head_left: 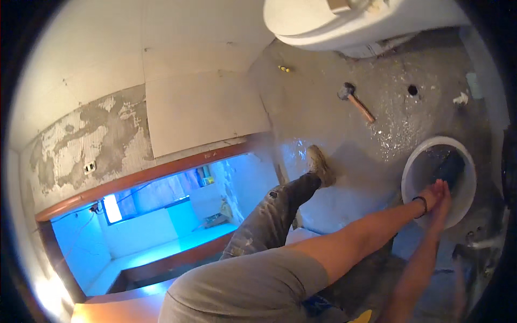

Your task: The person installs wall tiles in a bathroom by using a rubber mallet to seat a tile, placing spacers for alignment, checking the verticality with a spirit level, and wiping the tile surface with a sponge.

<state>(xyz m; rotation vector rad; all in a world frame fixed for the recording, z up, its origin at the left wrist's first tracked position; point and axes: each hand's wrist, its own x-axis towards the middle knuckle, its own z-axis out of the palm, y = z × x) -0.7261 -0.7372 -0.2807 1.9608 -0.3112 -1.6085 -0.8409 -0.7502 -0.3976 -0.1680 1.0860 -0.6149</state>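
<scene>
Dusty floor (344, 124); both hands (437, 196) over white bucket (413, 167) — perhaps holding something dark.

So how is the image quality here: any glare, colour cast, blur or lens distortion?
Head view: heavy fisheye bending with a black rim; the doorway glows overexposed blue; warm glare at the lower left; hands at the white bucket look slightly soft; the hammer stays recognisable.

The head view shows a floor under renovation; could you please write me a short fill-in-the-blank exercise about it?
1. Both hands, the left hand and the right hand, reach into a white ____.
2. A hammer with a wooden handle lies on the ____.
3. The left wrist wears a dark ____.
4. At the top edge stands a white ____.

Missing words: bucket; floor; band; toilet
</scene>
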